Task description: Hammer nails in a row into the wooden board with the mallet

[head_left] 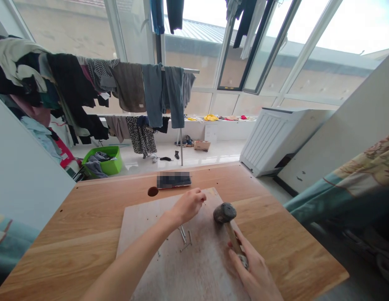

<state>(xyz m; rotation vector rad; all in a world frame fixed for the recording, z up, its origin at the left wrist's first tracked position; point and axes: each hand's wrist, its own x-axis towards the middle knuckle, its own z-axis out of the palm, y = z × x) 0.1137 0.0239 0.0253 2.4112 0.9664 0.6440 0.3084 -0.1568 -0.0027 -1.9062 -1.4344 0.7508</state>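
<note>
My right hand (252, 267) is closed around the wooden handle of a mallet (225, 213). The mallet's thick black head is low over the right side of a pale wooden board (169, 276). Near the board's far right corner, my left hand (190, 205) pinches a nail, which is mostly hidden by the fingertips. Several loose metal nails (183, 235) lie on the board by my left forearm. Small holes or nail ends dot the board's left part, too small to tell which.
The board rests on a wooden table (88, 221) with a round hole (153, 191). Behind it lies a dark box (174, 180), partly blurred. Beyond the table are a laundry rack with clothes (130, 88), a green basket (111, 163) and a white cabinet (266, 138).
</note>
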